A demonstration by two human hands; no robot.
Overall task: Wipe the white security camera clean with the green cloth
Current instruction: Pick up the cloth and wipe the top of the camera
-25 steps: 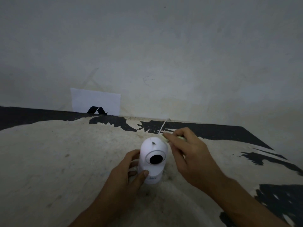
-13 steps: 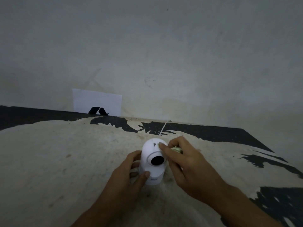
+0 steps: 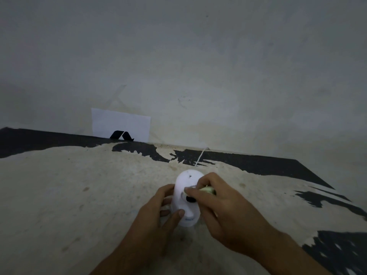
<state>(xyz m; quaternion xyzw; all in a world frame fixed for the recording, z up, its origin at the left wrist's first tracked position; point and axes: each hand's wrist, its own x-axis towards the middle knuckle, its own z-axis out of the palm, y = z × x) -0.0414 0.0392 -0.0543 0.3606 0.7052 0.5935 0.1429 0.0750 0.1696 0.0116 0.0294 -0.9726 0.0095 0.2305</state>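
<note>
Both hands have a grip at the white security camera [image 3: 186, 197], which stands upright on the worn, pale desk [image 3: 79, 195]: the left hand [image 3: 156, 217] wraps around its lower body with the thumb pressed on the front, and the right hand [image 3: 220, 211] pinches a small bunched green cloth [image 3: 207, 189] between thumb and fingers, held against the camera's face just above the dark lens. Behind them a thin white cable [image 3: 200, 157] runs toward the wall, where a white paper sheet [image 3: 121, 124] leans.
</note>
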